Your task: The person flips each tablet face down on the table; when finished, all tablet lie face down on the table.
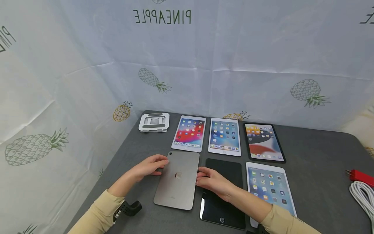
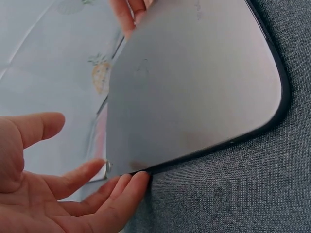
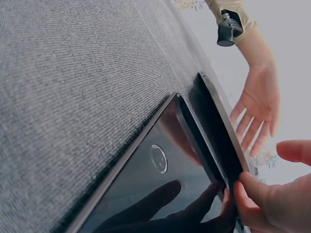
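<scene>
Pineapple-printed sheeting (image 1: 87, 81) is hanging behind a grey fabric-covered table (image 1: 315, 169). Straight, relaxed fingertips (image 2: 131, 187) of the left hand (image 1: 149, 167) are touching the far left corner of a silver tablet (image 1: 178, 183) lying face down, near its camera lens; nothing is being gripped. Fingers (image 3: 252, 201) of the right hand (image 1: 214, 183) are curling against the tablet's right edge, and the right wrist view is showing that edge raised a little off the cloth, the thumb hovering apart above it. So the silver tablet is sitting in the near row at the left, between the two hands.

Just beside it on the right, a dark tablet (image 1: 223, 195) with a blank screen is lying face up, partly under the right hand. Further right, a white tablet (image 1: 268, 188) is showing icons. Three more lit tablets are lying in the far row: one with a red screen (image 1: 189, 133), one with a blue screen (image 1: 224, 136), one with a black frame (image 1: 264, 142). A white folding stand (image 1: 154, 122) is sitting at the far left, and a coiled white cable (image 1: 363, 195) beside a red thing (image 1: 360, 176) at the right edge.
</scene>
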A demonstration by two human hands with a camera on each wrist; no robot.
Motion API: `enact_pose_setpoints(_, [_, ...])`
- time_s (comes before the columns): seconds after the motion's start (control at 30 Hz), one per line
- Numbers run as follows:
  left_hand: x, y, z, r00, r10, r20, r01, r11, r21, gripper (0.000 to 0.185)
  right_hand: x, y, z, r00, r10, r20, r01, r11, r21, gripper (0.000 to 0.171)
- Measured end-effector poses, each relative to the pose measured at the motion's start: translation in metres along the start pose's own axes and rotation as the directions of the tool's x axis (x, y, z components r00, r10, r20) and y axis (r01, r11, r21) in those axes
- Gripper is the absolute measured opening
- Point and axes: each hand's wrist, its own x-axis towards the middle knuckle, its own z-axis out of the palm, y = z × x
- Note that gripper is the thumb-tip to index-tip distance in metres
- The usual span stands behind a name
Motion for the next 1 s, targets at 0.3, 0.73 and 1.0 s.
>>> enact_pose_setpoints(0.3, [-0.002,-0.001,-0.001,1.0,0.003,-0.006,-0.004,1.0,-0.008,0.048,-0.005,-0.003,0.003,0.999,0.021,0.037,-0.021,1.0,-0.008,0.071])
enact_pose_setpoints(0.73, [-0.004,-0.003,0.002,1.0,0.004,-0.021,-0.004,1.0,-0.007,0.048,-0.015,-0.006,0.009,0.992,0.039,0.122,-0.037,0.999,-0.013,0.074])
enact_pose_setpoints(1.0, [-0.006,-0.004,0.008,0.996,0.036,-0.085,-0.029,0.996,0.08,0.044,-0.016,-0.003,0.006,0.993,0.013,0.118,-0.005,0.998,-0.063,0.069])
